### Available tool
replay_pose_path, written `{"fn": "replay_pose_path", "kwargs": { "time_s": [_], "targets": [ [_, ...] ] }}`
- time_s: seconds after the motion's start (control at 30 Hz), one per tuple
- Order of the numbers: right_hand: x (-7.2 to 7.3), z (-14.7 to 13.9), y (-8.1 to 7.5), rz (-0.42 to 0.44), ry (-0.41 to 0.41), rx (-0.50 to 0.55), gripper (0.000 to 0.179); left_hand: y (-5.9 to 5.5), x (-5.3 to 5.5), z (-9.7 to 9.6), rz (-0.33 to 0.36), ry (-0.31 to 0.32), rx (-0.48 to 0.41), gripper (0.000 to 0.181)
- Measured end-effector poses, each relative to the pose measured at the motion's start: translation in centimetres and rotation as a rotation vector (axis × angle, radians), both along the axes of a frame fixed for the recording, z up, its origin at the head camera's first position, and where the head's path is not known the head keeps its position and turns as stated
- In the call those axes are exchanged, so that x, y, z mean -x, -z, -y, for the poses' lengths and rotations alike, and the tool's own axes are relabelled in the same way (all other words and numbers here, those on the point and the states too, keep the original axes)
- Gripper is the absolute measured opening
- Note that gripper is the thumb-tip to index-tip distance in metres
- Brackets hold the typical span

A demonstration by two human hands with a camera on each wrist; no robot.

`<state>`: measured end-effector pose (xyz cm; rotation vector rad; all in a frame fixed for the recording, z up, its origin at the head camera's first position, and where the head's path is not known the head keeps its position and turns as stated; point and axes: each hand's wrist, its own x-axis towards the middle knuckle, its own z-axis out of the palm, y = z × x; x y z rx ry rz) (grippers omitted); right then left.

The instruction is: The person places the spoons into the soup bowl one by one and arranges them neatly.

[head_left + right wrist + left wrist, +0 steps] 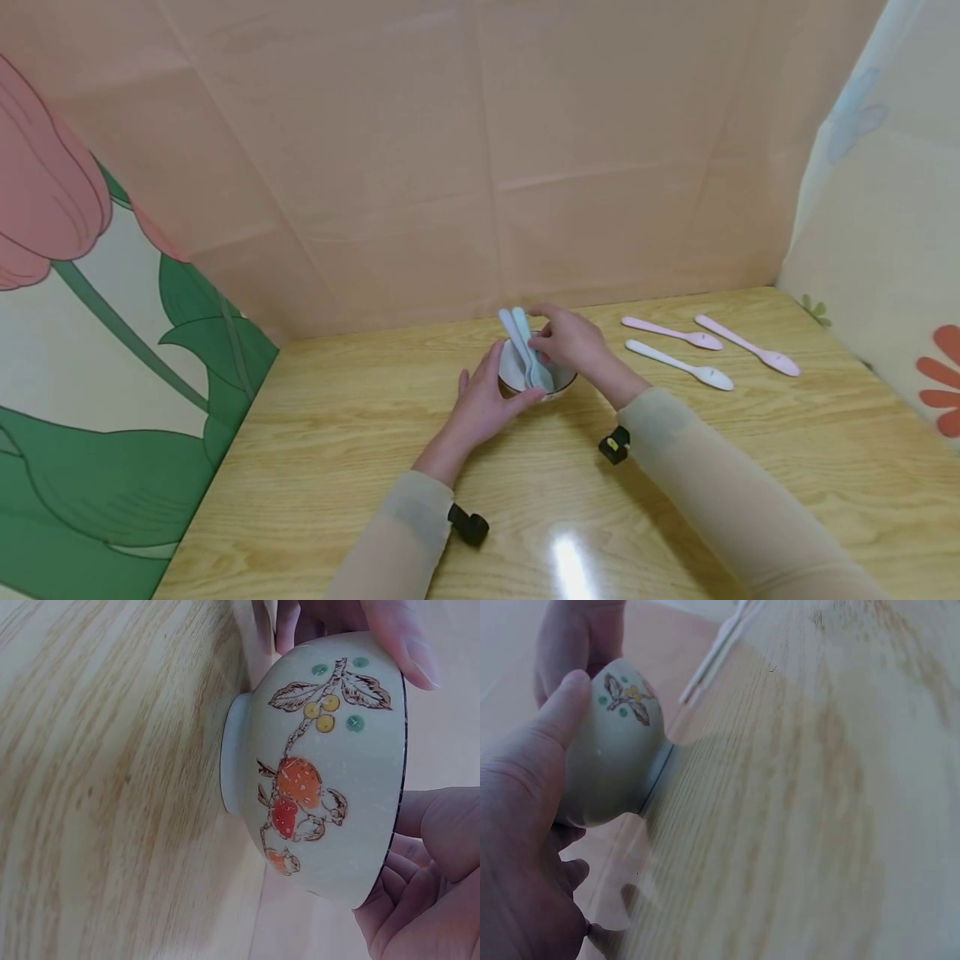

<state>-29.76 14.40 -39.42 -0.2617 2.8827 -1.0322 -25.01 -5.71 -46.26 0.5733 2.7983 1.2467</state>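
Observation:
A cream bowl (330,765) with painted fruit and leaves stands on the wooden table. My left hand (486,407) grips it from the left, thumb along the near side and the other fingers around the far side. Two spoons lean inside with their handles up: a lavender spoon (516,335) and a mint-green spoon (522,327). Over the bowl's right rim is my right hand (572,340), its thumb and index finger spread apart beside the mint-green spoon's handle. Any light contact there is too small to make out. The right wrist view shows its loosely bent fingers (409,889) by the rim.
Right of the bowl lie a short pink spoon (675,333), a pale mint spoon (678,364) and another pink spoon (750,345). A plain pinkish cloth (480,167) hangs behind the table (315,467). Printed floral sheets flank it on both sides.

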Motion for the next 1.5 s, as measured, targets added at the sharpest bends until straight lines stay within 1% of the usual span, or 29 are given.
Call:
{"fn": "replay_pose_path", "kwargs": {
  "time_s": [0.33, 0.57, 0.83, 1.0, 1.13, 1.33, 1.5],
  "targets": [
    [-0.2, -0.2, -0.1, -0.005, 0.002, 0.024, 0.060, -0.1, 0.0, -0.1, -0.008, -0.003, -0.006, 0.101],
    [-0.3, -0.5, -0.1, 0.003, 0.002, 0.083, 0.057, 0.0, 0.1, -0.1, 0.001, -0.012, -0.002, 0.103],
    [-0.1, -1.1, 0.2, -0.028, -0.001, 0.143, 0.055, 0.1, 0.2, -0.1, 0.003, -0.015, 0.000, 0.106],
    [-0.8, -1.7, 0.3, -0.060, -0.002, 0.194, 0.056, 0.3, 0.2, -0.1, -0.008, -0.019, 0.001, 0.106],
    [-1.6, -2.4, 0.0, -0.067, 0.011, 0.219, 0.056, 0.4, 0.1, 0.0, -0.013, -0.021, -0.009, 0.104],
    [-2.6, -4.2, -0.4, -0.119, 0.020, 0.226, 0.057, 0.3, 0.1, 0.0, -0.022, -0.013, -0.030, 0.103],
    [-3.5, -6.2, -0.9, -0.146, 0.032, 0.197, 0.061, 0.2, 0.2, 0.0, -0.034, -0.011, -0.033, 0.103]
  ]
}}
